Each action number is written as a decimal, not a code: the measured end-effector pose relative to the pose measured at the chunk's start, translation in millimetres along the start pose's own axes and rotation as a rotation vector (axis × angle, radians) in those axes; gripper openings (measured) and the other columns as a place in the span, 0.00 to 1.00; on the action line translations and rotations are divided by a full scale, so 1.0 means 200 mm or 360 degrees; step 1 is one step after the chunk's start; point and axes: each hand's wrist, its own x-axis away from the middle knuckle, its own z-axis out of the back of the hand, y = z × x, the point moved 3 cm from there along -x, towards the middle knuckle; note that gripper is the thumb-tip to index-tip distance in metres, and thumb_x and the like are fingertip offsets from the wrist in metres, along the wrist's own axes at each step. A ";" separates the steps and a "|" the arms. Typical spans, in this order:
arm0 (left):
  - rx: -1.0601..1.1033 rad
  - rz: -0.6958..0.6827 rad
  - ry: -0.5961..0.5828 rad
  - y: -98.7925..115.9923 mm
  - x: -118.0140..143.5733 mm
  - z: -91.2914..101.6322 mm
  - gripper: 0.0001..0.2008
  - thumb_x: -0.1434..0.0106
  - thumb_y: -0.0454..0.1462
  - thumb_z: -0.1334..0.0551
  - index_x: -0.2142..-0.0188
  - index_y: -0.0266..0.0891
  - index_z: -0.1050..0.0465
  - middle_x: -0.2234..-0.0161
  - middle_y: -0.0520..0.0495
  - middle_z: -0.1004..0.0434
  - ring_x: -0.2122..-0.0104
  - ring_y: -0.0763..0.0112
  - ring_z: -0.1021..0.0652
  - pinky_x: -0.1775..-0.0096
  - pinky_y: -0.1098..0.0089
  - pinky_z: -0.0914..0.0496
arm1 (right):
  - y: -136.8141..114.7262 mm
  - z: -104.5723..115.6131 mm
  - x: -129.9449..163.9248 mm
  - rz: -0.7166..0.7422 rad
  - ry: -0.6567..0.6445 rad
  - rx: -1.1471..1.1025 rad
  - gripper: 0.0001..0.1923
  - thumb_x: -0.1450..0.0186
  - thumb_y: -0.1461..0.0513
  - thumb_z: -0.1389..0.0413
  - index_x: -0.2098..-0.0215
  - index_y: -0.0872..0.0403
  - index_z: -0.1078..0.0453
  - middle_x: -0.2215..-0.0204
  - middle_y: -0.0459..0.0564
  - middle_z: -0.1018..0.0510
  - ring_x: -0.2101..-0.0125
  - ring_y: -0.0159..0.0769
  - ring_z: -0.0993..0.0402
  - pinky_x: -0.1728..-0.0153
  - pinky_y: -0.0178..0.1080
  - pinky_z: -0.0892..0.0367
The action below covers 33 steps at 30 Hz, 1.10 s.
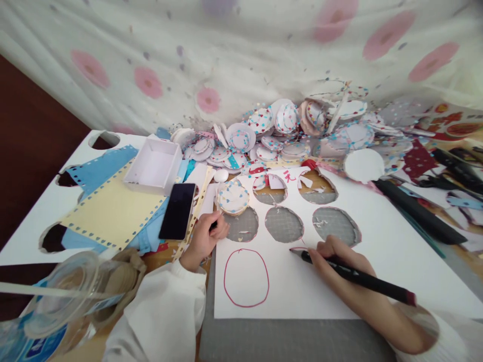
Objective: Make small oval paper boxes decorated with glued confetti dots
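Note:
My right hand [341, 264] grips a black marker [362, 279] with a red end; its tip touches a large white sheet [388, 251] just right of a red drawn circle [246, 277]. Round holes [284, 224] are cut out of the sheet above, showing the grey cutting mat [287, 342]. My left hand [204, 239] is closed and presses on the sheet's left edge, next to a stack of dotted paper discs [233, 197]. What the fingers of that hand enclose is hidden.
A black phone [177, 211] lies left of my hand on yellow [109, 211] and blue perforated paper. A white box [154, 166] sits behind it. A heap of dotted paper discs [287, 133] fills the back. A plastic cup [64, 296] is near left. Black tools [418, 213] lie right.

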 end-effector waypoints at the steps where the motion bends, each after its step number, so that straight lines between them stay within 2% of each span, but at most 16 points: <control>1: -0.0003 -0.0001 0.0005 0.00 0.00 0.00 0.29 0.39 0.48 0.41 0.88 0.40 0.53 0.89 0.59 0.58 0.87 0.80 0.49 0.78 0.69 0.56 | -0.02 0.00 0.00 0.0000 -0.0021 0.0015 0.14 0.32 0.56 0.49 0.73 0.49 0.47 0.76 0.42 0.37 0.76 0.32 0.38 0.73 0.35 0.40; 5: -0.0017 -0.0006 0.0028 0.00 0.00 0.00 0.29 0.40 0.48 0.41 0.88 0.40 0.53 0.89 0.59 0.59 0.87 0.80 0.49 0.78 0.69 0.56 | -0.07 0.01 0.00 0.0033 -0.0078 0.0022 0.14 0.32 0.56 0.49 0.73 0.49 0.45 0.76 0.43 0.35 0.75 0.33 0.36 0.73 0.35 0.38; 12: -0.0021 -0.0002 0.0018 -0.01 0.00 0.01 0.29 0.39 0.48 0.41 0.88 0.40 0.53 0.89 0.59 0.59 0.87 0.80 0.49 0.78 0.69 0.56 | -0.05 -0.02 0.02 0.0072 -0.0330 -0.0027 0.12 0.32 0.56 0.49 0.73 0.49 0.41 0.75 0.44 0.30 0.73 0.34 0.33 0.71 0.36 0.35; 20: -0.0025 0.0009 0.0035 0.00 0.00 0.00 0.29 0.40 0.48 0.41 0.88 0.40 0.53 0.89 0.58 0.59 0.87 0.80 0.49 0.78 0.69 0.56 | -0.02 -0.04 0.03 0.0099 -0.0528 -0.0219 0.14 0.33 0.60 0.51 0.77 0.51 0.44 0.79 0.43 0.34 0.77 0.31 0.39 0.75 0.36 0.40; 26: -0.0015 0.0015 0.0029 0.00 0.00 0.00 0.29 0.39 0.48 0.41 0.88 0.40 0.53 0.90 0.58 0.57 0.87 0.80 0.49 0.79 0.69 0.56 | -0.02 -0.03 0.03 -0.0035 -0.0716 -0.0376 0.15 0.34 0.62 0.52 0.77 0.50 0.49 0.80 0.41 0.40 0.78 0.31 0.44 0.76 0.36 0.44; 33: -0.0006 0.0010 0.0025 0.00 0.00 0.01 0.29 0.39 0.47 0.41 0.88 0.40 0.53 0.90 0.58 0.58 0.87 0.80 0.49 0.79 0.69 0.56 | 0.02 0.00 0.02 -0.0191 -0.0896 -0.0537 0.17 0.37 0.63 0.50 0.79 0.51 0.54 0.81 0.39 0.45 0.78 0.30 0.49 0.77 0.35 0.50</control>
